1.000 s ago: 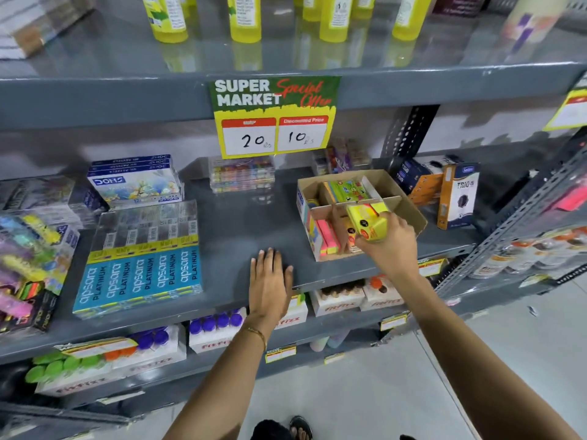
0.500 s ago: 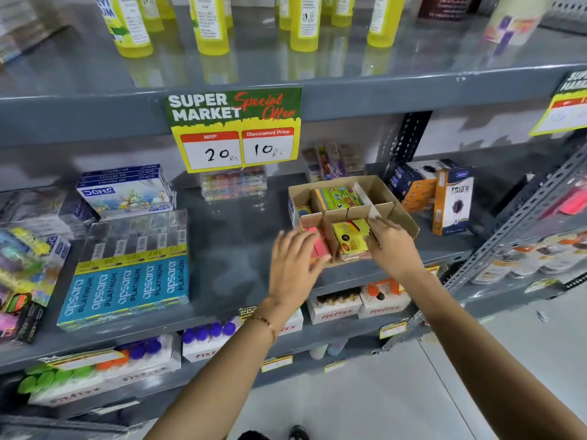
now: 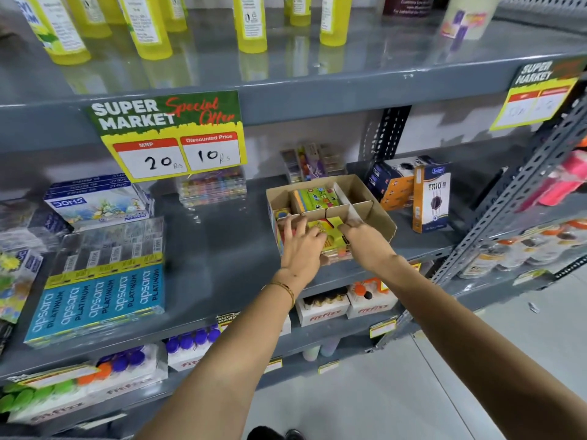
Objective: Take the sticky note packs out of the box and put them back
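An open cardboard box (image 3: 368,190) with dividers stands on the middle shelf. A yellow sticky note pack (image 3: 330,228) lies in its front compartment. A green sticky note pack (image 3: 317,198) sits in a rear compartment. My right hand (image 3: 365,241) grips the yellow pack's right edge with its fingertips. My left hand (image 3: 301,246) lies flat, fingers spread, over the front-left compartment, its thumb against the yellow pack. It hides the packs beneath. The box's right compartments look empty.
Blue pencil boxes (image 3: 98,296) lie to the left on the grey shelf (image 3: 222,249). Blue and orange cartons (image 3: 430,198) stand right of the box. A price sign (image 3: 178,134) hangs from the upper shelf with yellow bottles (image 3: 251,23). A slotted metal post (image 3: 514,201) rises on the right.
My right hand lowered the yellow pack from above the box into the front compartment. My left hand left the shelf edge and moved onto the box's front-left compartment.
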Motion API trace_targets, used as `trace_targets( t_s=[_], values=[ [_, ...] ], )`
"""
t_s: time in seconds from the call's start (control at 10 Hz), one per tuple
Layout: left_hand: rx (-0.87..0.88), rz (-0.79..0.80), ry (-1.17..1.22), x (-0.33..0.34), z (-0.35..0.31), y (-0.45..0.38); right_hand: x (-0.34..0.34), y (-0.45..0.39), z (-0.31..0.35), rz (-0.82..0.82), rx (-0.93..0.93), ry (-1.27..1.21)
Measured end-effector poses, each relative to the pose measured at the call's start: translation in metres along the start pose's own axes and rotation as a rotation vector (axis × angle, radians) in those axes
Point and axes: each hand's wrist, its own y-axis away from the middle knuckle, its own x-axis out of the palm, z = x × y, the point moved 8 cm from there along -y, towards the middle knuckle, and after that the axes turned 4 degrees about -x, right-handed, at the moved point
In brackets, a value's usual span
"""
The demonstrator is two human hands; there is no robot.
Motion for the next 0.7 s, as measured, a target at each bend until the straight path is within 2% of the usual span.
trace_targets(
  t_s=[0.3,0.5,0.6,0.7],
  values=[
    [-0.031,0.005,-0.178,0.008,-0.007,-0.006,0.000,-0.002,0.013,-0.025,0.007,0.112],
    [-0.047,0.011,-0.177,0.009,-0.007,-0.001,0.002,0.004,0.012,-0.013,0.018,0.046],
    [-0.028,-0.081,-0.114,0.001,-0.006,0.003,-0.006,0.010,0.020,-0.063,0.001,-0.001],
    [-0.056,-0.150,-0.109,-0.007,0.001,0.009,-0.021,0.017,0.028,-0.243,-0.004,-0.066]
  ],
)
